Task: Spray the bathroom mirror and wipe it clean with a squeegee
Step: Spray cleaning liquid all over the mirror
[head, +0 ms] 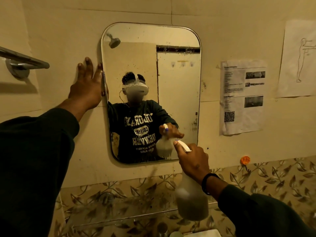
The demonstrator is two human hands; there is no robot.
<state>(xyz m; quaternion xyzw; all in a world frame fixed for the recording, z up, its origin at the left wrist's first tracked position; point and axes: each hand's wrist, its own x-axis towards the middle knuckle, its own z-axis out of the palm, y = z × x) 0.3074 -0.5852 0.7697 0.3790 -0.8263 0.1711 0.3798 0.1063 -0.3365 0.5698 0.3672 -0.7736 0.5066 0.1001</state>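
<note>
A rounded rectangular mirror point(177, 79) hangs on the cream wall, speckled with droplets and spray patches near its top right and centre. My left hand point(89, 86) lies flat on the wall with fingers spread, its thumb side against the mirror's left edge. My right hand point(193, 161) grips the neck of a translucent spray bottle point(191, 199), partly full of cloudy liquid, with a finger on the white trigger head aimed at the mirror's lower right corner. No squeegee is in view.
A chrome towel bar point(22, 60) juts from the wall at the left. Printed sheets point(242, 98) are taped right of the mirror. A glass shelf point(119, 212) runs below it, above a tap point(162, 228). An orange hook point(245, 159) is at the right.
</note>
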